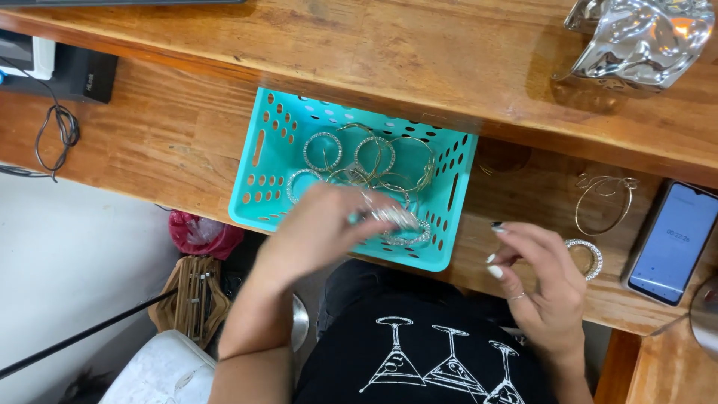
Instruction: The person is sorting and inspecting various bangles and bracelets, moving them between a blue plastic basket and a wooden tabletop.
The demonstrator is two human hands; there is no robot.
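Note:
A turquoise plastic basket (262,157) with holes in its walls sits at the wooden table's front edge and holds several gold and rhinestone hoop bangles (323,152). My left hand (321,224) reaches into the basket over its near rim, and its blurred fingertips pinch a sparkly silver bangle (396,217). My right hand (542,280) hovers over the table to the right of the basket, fingers loosely curled and holding nothing. Just beyond its fingers lies a rhinestone bangle (594,254), and a thin gold hoop (602,206) lies farther back.
A smartphone (677,243) with a lit screen lies at the right edge. A shiny silver crumpled object (643,37) stands on the raised shelf at the back right. A black box and cable (67,90) sit at the far left. Wooden hangers (191,295) lie below the table.

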